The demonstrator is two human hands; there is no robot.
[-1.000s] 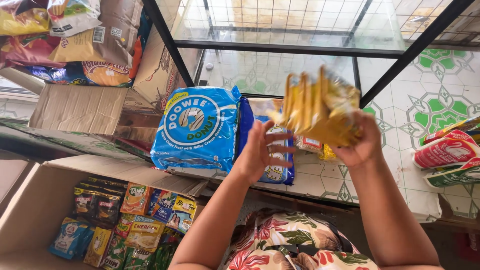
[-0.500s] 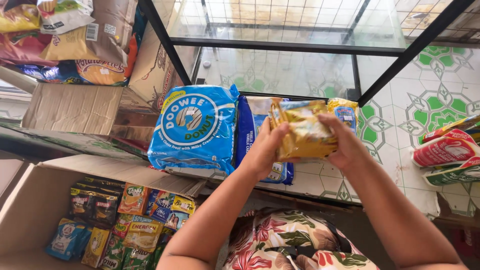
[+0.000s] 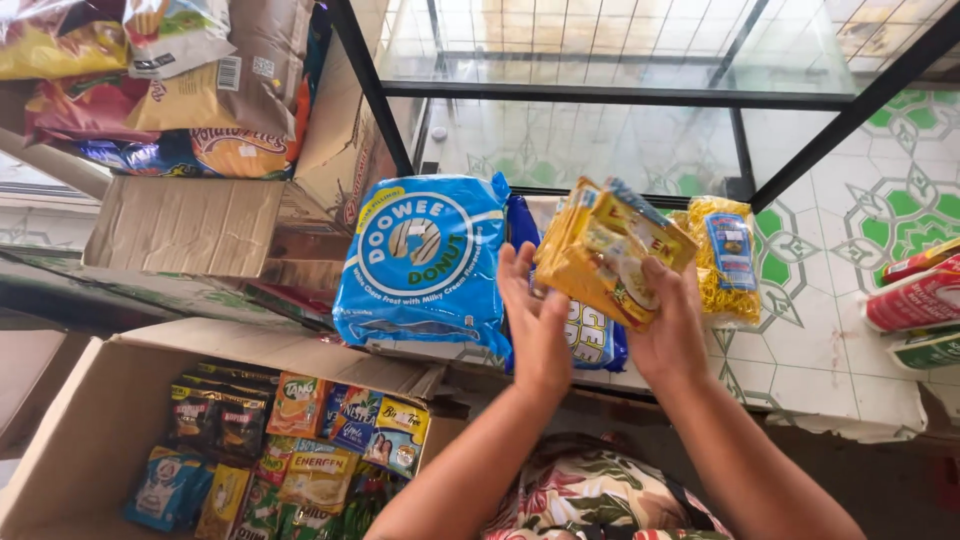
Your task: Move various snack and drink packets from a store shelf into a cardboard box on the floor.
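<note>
My right hand [image 3: 672,332] grips a stack of yellow snack packets [image 3: 606,248] from below, holding it tilted in front of a glass display case [image 3: 600,120]. My left hand [image 3: 535,318] is open, palm against the stack's left side. Just left of it stands a large blue bag of donut snacks [image 3: 425,262], with a second blue bag [image 3: 590,340] partly hidden behind my hands. A clear pack of yellow noodles [image 3: 728,258] lies just right of the stack on the tiled surface.
An open cardboard box [image 3: 110,400] at lower left holds several small drink-mix sachets [image 3: 300,440]. Another cardboard box [image 3: 190,225] and chip bags [image 3: 180,90] sit at upper left. Red and white packages [image 3: 915,300] lie at the right edge. Black metal frame bars [image 3: 365,90] border the glass case.
The yellow packet stack came down from up high and moved slightly left, toward me. My left hand shifted from gripping it to resting open against its side.
</note>
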